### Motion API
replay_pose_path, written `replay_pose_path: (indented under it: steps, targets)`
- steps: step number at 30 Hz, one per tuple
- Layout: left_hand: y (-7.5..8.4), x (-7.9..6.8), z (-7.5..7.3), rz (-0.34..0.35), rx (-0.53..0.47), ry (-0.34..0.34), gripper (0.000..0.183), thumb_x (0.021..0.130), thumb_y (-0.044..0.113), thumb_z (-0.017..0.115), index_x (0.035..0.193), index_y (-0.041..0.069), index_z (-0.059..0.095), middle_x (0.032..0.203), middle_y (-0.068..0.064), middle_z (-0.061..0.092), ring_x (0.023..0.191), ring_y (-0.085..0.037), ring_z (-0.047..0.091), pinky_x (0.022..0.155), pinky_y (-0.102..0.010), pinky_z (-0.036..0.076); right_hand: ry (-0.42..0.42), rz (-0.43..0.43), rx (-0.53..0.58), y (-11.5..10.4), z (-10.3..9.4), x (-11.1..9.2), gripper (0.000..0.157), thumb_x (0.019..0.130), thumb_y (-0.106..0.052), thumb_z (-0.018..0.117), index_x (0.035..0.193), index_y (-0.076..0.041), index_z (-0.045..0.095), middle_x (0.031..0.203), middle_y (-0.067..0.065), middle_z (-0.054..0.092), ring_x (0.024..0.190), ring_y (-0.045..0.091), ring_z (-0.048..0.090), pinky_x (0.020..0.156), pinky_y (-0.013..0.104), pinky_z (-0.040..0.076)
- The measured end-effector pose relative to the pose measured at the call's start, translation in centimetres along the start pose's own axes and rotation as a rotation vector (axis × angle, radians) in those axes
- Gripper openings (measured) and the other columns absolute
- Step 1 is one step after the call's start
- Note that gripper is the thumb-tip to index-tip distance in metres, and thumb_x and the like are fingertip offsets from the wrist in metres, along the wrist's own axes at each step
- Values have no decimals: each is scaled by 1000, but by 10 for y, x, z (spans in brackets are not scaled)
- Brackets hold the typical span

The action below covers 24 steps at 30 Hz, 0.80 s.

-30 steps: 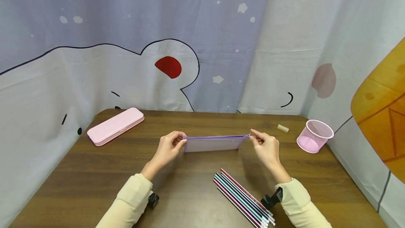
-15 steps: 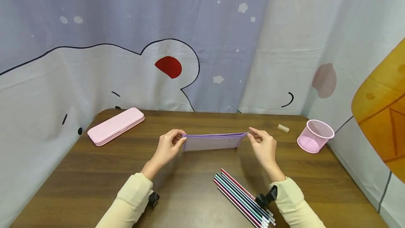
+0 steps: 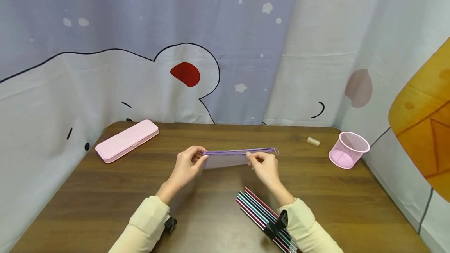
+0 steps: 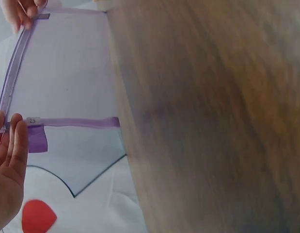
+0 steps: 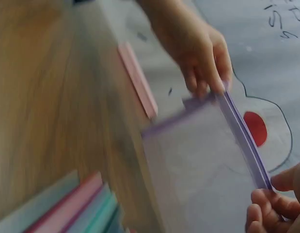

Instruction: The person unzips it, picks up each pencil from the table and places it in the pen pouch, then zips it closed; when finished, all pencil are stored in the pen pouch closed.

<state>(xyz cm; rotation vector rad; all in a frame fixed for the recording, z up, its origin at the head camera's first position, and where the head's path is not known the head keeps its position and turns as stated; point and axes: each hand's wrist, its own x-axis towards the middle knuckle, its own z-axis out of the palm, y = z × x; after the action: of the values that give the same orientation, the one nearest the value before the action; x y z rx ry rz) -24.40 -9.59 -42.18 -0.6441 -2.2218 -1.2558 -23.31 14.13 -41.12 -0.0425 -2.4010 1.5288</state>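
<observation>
A translucent zip pouch [image 3: 223, 162] with a purple zipper edge stands upright over the middle of the table, its lower edge near the wood. My left hand [image 3: 185, 166] pinches its top left corner between thumb and fingers. Partway along the zipper, right of the middle, my right hand [image 3: 264, 166] pinches the edge, most likely at the slider, which the fingers hide. Beyond that hand, the zipper's free right end shows a small purple loop. A purple side tab and a small label marked 25 appear on the pouch [image 4: 67, 68] in the left wrist view.
A bundle of striped pencils [image 3: 251, 211] lies under my right forearm. The pink pencil case [image 3: 127, 140] is at the back left. Toward the back right are a small beige eraser-like block [image 3: 313, 141] and a pink mesh pen cup [image 3: 348, 151]. A patterned curtain hangs behind the table.
My right hand has slid left along the zipper, from the pouch's right end to right of its middle. The right forearm now covers part of the pencils. My left hand has stayed at its corner.
</observation>
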Motion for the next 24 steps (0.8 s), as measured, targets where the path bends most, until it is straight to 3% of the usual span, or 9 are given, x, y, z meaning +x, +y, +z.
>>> replay_pose_path:
  steps: [4, 9, 12, 17, 20, 24]
  targets:
    - [5, -6, 4, 75, 14, -63, 10, 76, 1, 66, 84, 3, 61, 78, -5, 61, 67, -10, 60, 59, -17, 51, -114, 248, 222, -2, 15, -3, 31, 82, -26, 60, 81, 4, 67, 55, -1, 60, 45, 8, 50, 41, 20, 41]
    - [11, -12, 6, 181, 18, -141, 12, 74, 1, 67, 82, 4, 59, 75, -3, 58, 65, -7, 57, 59, -15, 50, -149, 348, 343, 0, 22, -3, 31, 84, -21, 58, 90, 8, 63, 55, -5, 59, 46, 6, 50, 42, 18, 41]
    - [13, -14, 7, 206, 15, -175, 11, 74, 2, 67, 82, 4, 59, 75, -2, 58, 65, -7, 56, 58, -15, 50, -155, 366, 373, 1, 21, -3, 27, 83, -16, 57, 93, 9, 62, 57, -5, 60, 47, 6, 51, 44, 18, 42]
    - [16, -17, 9, 178, 42, -268, 16, 72, 8, 71, 82, 5, 58, 78, -2, 56, 62, -7, 55, 56, -15, 48, -152, 345, 373, 6, 22, -2, 22, 83, -10, 57, 91, 10, 62, 57, -4, 59, 47, 6, 51, 44, 17, 42]
    - [21, -16, 11, 148, 135, -316, 21, 71, 21, 73, 81, 9, 59, 77, 1, 55, 57, -5, 51, 51, -13, 43, -168, 318, 345, 9, 23, -3, 20, 82, -8, 57, 89, 11, 62, 56, -3, 58, 47, 6, 51, 43, 17, 42]
    - [33, -9, 18, 136, 313, -321, 24, 71, 35, 71, 79, 14, 61, 73, 5, 57, 56, -4, 49, 50, -16, 39, -229, 278, 321, 10, 25, -7, 19, 82, -7, 57, 85, 12, 61, 55, -3, 56, 47, 7, 50, 43, 18, 42]
